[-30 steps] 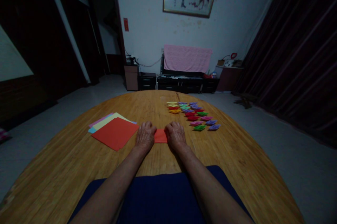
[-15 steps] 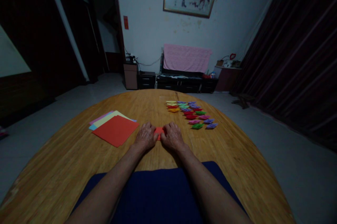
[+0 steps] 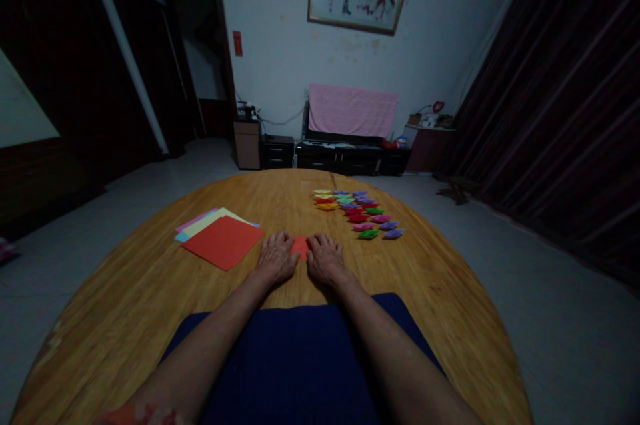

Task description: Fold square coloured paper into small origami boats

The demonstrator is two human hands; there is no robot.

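A small folded piece of red paper [image 3: 301, 248] lies on the wooden table between my two hands. My left hand [image 3: 278, 256] holds down its left side, thumb on the paper and fingers bent over the edge. On the right side my right hand [image 3: 324, 256] does the same. The fingers cover both ends of the paper, so its full outline is hidden. To the left of my hands lies a fanned stack of coloured sheets, a red sheet [image 3: 223, 242] on top and a yellow sheet [image 3: 219, 214] partly beneath it.
Several folded paper boats stand in rows at the right, among them a green boat [image 3: 369, 234] and a purple boat [image 3: 394, 234]. A dark blue cloth [image 3: 300, 358] is below my forearms at the near edge of the round table [image 3: 450, 305]. Beyond are a low cabinet and a pink towel [image 3: 353, 110].
My thumbs have moved apart, and more of the red paper shows between my hands. The fingers lie flatter. The whole view has shifted slightly.
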